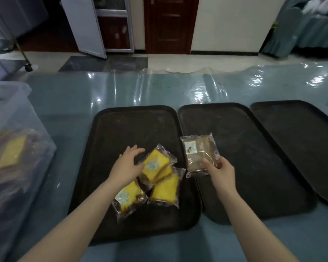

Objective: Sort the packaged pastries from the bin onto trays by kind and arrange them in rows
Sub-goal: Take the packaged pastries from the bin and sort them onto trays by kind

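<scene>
Fingers of my left hand (128,163) lie straight and spread, holding nothing, reaching over the upper yellow cake packet (155,165) on the left tray (106,133). Far to the left stands the clear plastic bin (15,140), with more wrapped pastries blurred inside it. On the left tray three yellow cake packets lie in a loose heap: the upper one, one nearer me on the left (128,197) partly under my wrist, and one on the right (166,190), all overlapping. My right hand (219,170) pinches the near edge of a brown pastry packet (198,153), thumb on top, holding it over the seam between the left tray and the middle tray (250,157). Further right lies the right tray (301,138), all on a blue table (64,103) under clear film.
</scene>
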Tool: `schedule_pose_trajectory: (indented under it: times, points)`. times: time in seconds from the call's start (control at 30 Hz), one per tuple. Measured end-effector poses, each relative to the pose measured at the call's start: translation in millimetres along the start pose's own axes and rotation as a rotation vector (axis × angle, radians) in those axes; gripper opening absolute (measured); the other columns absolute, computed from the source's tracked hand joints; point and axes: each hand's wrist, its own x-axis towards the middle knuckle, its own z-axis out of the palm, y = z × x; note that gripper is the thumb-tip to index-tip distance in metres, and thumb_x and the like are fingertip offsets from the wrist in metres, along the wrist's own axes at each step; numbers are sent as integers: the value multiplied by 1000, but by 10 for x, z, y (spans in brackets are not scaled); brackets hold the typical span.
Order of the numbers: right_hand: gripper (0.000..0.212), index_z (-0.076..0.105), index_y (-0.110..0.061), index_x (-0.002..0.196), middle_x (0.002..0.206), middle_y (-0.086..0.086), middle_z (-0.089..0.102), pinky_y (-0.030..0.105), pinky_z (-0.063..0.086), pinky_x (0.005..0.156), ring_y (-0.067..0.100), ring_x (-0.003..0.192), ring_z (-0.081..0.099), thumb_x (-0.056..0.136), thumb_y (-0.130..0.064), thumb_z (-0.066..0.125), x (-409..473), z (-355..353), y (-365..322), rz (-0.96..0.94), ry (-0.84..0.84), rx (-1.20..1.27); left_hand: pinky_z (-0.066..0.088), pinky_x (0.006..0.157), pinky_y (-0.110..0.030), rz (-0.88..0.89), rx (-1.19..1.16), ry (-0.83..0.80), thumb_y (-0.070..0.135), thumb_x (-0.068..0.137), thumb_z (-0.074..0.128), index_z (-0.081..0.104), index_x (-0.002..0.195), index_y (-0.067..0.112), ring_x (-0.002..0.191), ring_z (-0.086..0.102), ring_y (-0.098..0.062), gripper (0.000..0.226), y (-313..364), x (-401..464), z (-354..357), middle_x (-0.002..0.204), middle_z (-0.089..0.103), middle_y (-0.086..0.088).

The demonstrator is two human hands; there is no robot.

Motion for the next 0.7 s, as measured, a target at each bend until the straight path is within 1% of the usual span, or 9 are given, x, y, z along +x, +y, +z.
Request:
schedule_pose_trajectory:
  times: [0.07,0.13,0.2,0.23,0.3,0.43,0.53,0.63,0.7]
  points:
    - [18,68,-23,98,91,-6,73,22,48,68,3,81,68,83,-31,71,171,-252,113,36,56,34,29,105,-28,8,-49,12,25,88,60,44,136,32,137,29,-13,50,216,7,141,146,40,5]
    - [39,60,-20,119,117,0,67,27,49,82,9,101,64,84,-32,71,384,-531,241,77,72,-63,38,99,-27,37,-39,37,24,87,60,46,134,33,127,44,-11,50,424,13,316,139,48,9]
    - [73,36,-12,145,143,8,48,38,38,105,24,131,44,83,-32,72,577,-782,380,123,50,-353,38,100,-26,55,-82,70,20,87,61,49,132,29,124,46,-7,47,617,13,521,137,49,11]
    - [79,29,-9,148,149,9,40,41,29,113,28,139,32,85,-30,71,630,-876,440,101,20,-465,38,100,-25,49,-136,86,17,87,61,50,131,27,123,47,-5,46,713,8,629,134,51,10]
    - [67,34,-11,147,151,7,38,40,23,116,26,143,24,89,-23,65,676,-962,506,-24,-53,-533,38,101,-25,18,-271,98,12,89,60,51,129,24,121,48,-3,43,886,1,824,128,55,9]
    - [43,57,-22,131,129,-4,59,26,41,100,16,123,52,88,-22,64,682,-877,404,-188,-240,-412,40,99,-23,-33,-399,105,8,90,57,50,128,24,116,51,1,41,1148,-36,1041,121,59,11]
    - [37,61,-23,124,113,-15,61,16,45,85,9,111,58,88,-21,66,617,-673,213,-242,-372,-318,42,95,-20,-40,-444,121,6,90,56,50,126,26,111,54,0,41,1231,-168,1000,117,61,10]
    - [36,60,-22,124,119,-13,61,28,48,97,7,115,56,89,-15,65,476,-462,37,-256,-500,-190,45,90,-14,-25,-482,173,4,90,56,51,125,23,106,58,1,40,1214,-369,793,114,63,8]
    - [33,62,-26,119,119,-11,63,29,47,100,5,114,58,89,-13,66,327,-321,-77,-272,-552,-134,44,85,-9,-20,-494,229,4,90,56,52,124,24,104,58,4,39,1144,-548,574,111,65,10]
